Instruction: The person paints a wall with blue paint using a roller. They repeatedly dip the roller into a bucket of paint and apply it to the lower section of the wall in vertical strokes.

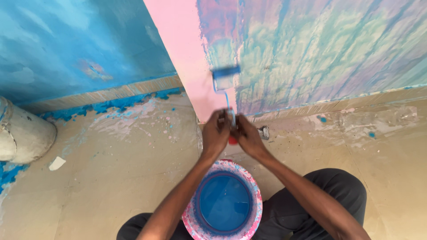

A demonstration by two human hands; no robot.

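Blue paint going onto a pink wall (pixel 178 49) by way of a small roller (pixel 225 76), pressed flat to the corner edge where pink gives way to streaked blue. Left hand (pixel 215 133) and right hand (pixel 247 135) both clamped round the roller's short handle, knuckles nearly touching, likely for steadier pressure on the narrow strip. Wire frame running straight down from the sleeve into the grip. Paint bucket (pixel 191 213), its rim crusted pink and white, set on the floor (pixel 124 164) between the knees and directly under the forearms, within easy dipping reach. Dark trousers (pixel 338 186) bent at either side, suggesting a crouch close to the wall. Handle itself almost wholly hidden by the fingers, only a red tip showing below. Roller sleeve blurred, its load of paint hard to judge. Grey pipe (pixel 22 133) cut off at the left edge. Small dark object on the floor right of the hands too indistinct to name.
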